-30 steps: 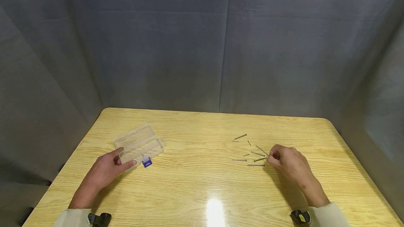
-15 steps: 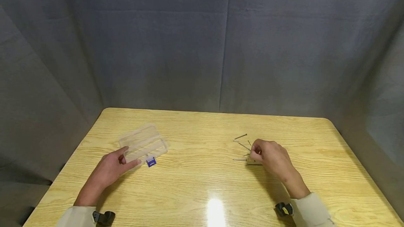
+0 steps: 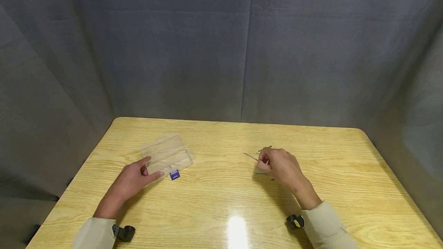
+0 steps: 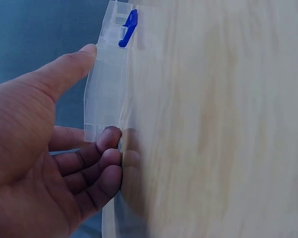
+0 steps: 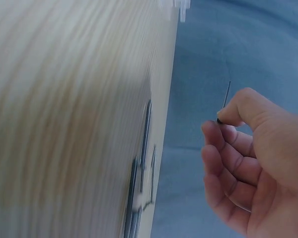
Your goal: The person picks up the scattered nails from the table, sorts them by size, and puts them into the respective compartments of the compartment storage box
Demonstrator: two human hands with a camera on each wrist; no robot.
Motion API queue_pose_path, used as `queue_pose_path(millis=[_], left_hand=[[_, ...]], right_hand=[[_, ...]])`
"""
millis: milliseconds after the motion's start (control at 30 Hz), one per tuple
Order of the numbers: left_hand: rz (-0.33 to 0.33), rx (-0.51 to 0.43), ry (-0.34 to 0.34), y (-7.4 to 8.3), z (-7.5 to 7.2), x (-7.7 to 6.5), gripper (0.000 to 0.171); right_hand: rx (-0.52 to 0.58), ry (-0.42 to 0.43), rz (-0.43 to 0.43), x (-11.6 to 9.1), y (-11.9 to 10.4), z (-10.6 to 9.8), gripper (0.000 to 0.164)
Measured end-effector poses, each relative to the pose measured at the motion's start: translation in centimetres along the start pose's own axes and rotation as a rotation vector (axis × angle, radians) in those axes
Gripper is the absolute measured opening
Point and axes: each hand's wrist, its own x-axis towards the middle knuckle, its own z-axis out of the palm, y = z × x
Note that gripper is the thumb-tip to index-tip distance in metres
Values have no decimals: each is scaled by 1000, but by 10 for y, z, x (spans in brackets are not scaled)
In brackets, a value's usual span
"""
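My left hand (image 3: 130,179) grips a clear plastic compartment box (image 3: 165,150) at its near left corner. In the left wrist view its thumb lies along the wall of the box (image 4: 105,84), the other fingers bent by the end near the tabletop. A blue latch (image 3: 174,174) sticks out from the near side of the box. A thin nail (image 3: 250,156) is pinched by its head end between thumb and forefinger of my right hand (image 3: 282,167). In the right wrist view that nail (image 5: 227,95) is raised off the table, its point away from the fingers.
Several nails (image 5: 146,139) lie on the wooden table (image 3: 214,187); in the head view the right hand hides most of them, with one nail (image 3: 265,148) showing behind it. Grey curtains (image 3: 173,57) stand around the table's far and side edges.
My right hand has moved left over the loose nails, carrying the pinched nail. My left hand and the plastic box have shifted to the right along the table.
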Motion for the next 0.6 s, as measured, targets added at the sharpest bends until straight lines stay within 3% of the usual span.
queue_pose_path(millis=[367, 600], left_hand=[[-23, -49, -17, 1, 3, 0, 89], [-27, -66, -20, 1, 5, 2, 91]], right_hand=[[57, -58, -63, 25, -26, 20, 7], [54, -47, -122, 43, -45, 30, 9]])
